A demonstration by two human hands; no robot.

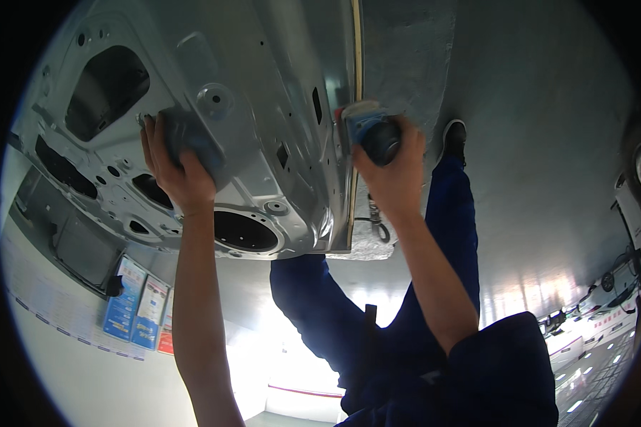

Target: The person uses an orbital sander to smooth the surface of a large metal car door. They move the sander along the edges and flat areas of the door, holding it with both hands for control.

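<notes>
A grey metal car door panel (246,107), full of cut-outs and holes, stands before me on the left. My left hand (176,171) is up against its face, fingers bent round a dark blue-grey, blurred thing (205,146) whose kind I cannot make out. By the panel's right edge, my right hand (395,171) grips a blue and black sander (369,132) from its right side. The sander's pale pad end faces that edge; whether it touches cannot be told. The right fingers are partly hidden behind the tool's round black top.
A thin yellowish strip (357,50) runs along the panel's right edge. Below the sander hangs a metal coupling (376,217). My dark shoe (454,139) stands on the grey floor (534,142). Posters (124,295) hang on the wall at lower left. Vehicles (612,285) stand far right.
</notes>
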